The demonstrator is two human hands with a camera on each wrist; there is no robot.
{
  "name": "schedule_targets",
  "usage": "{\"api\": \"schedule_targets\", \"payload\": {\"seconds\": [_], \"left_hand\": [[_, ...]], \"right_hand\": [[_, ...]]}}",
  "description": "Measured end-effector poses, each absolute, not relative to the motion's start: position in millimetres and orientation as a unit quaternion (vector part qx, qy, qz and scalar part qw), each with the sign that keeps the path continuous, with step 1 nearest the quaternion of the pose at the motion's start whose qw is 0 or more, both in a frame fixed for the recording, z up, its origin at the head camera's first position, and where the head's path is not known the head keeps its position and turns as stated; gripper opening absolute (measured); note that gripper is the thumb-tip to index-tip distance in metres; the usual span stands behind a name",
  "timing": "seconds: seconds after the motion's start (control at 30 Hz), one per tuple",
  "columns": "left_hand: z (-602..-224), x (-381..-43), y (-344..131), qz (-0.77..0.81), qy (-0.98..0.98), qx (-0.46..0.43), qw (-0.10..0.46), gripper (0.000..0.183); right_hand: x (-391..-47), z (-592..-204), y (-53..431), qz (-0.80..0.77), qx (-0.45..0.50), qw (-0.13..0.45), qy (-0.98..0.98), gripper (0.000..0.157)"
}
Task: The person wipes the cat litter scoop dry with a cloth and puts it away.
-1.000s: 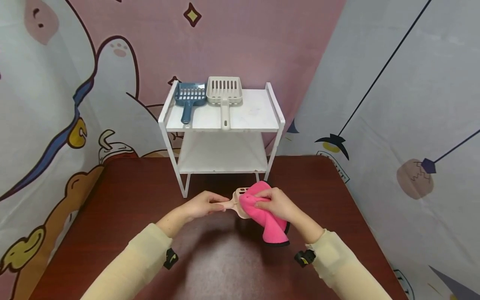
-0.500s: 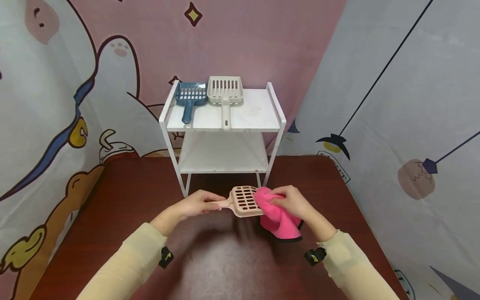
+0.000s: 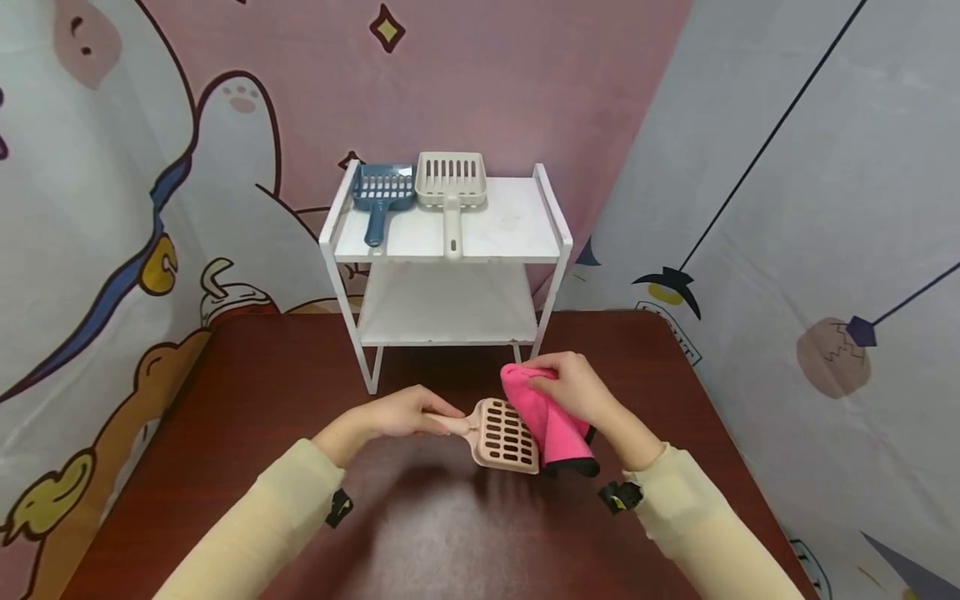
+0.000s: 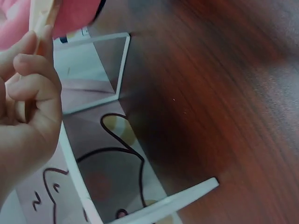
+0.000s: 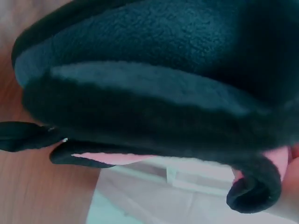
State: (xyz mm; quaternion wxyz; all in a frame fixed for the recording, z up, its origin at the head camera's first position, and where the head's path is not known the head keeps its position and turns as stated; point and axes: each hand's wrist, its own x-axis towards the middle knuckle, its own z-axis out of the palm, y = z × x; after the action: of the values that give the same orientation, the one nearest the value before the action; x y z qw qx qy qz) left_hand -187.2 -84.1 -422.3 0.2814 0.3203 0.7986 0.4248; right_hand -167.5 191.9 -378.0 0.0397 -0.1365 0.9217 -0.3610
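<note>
My left hand (image 3: pixel 408 412) grips the handle of a beige slotted litter scoop (image 3: pixel 504 435), held above the dark table with its head tilted down to the right. In the left wrist view, curled fingers (image 4: pixel 35 86) wrap around that handle. My right hand (image 3: pixel 573 387) pinches a pink cloth (image 3: pixel 551 421) with black edging, which hangs in folds against the scoop's right side. A dark blue-grey underside of the cloth (image 5: pixel 154 84) fills most of the right wrist view and hides nearly all of the right hand there.
Behind the hands stands a white two-tier shelf (image 3: pixel 517 237). A blue litter scoop (image 3: pixel 382 196) and an off-white litter scoop (image 3: pixel 452 192) lie side by side on its top. The reddish-brown table (image 3: pixel 262 383) spreads beneath, with printed cloth backdrops around it.
The cloth first covered most of the scoop's head, then slid off to the right. Now the scoop is lower and tipped downward, while the right hand has risen slightly, the cloth beside the scoop.
</note>
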Motion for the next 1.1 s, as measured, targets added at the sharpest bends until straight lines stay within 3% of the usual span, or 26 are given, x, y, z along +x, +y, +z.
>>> {"api": "schedule_targets", "payload": {"seconds": [0.2, 0.33, 0.63, 0.87, 1.1], "left_hand": [[-414, -186, -82, 0.343, 0.833, 0.384, 0.204, 0.029], [-415, -186, -87, 0.318, 0.844, 0.393, 0.181, 0.029], [-415, -186, -98, 0.365, 0.827, 0.378, 0.199, 0.030], [-412, -188, -108, 0.444, 0.796, 0.314, 0.266, 0.034], [-406, -193, -117, 0.476, 0.788, 0.262, 0.288, 0.039]], "right_hand": [[-167, -386, 176, -0.346, -0.168, 0.074, 0.920, 0.021], [-169, -393, 179, -0.342, -0.170, 0.075, 0.921, 0.018], [-172, -404, 197, -0.338, -0.141, 0.087, 0.927, 0.020], [-171, -407, 215, -0.352, -0.111, 0.061, 0.927, 0.022], [-170, -413, 232, -0.352, -0.090, 0.065, 0.930, 0.024]]}}
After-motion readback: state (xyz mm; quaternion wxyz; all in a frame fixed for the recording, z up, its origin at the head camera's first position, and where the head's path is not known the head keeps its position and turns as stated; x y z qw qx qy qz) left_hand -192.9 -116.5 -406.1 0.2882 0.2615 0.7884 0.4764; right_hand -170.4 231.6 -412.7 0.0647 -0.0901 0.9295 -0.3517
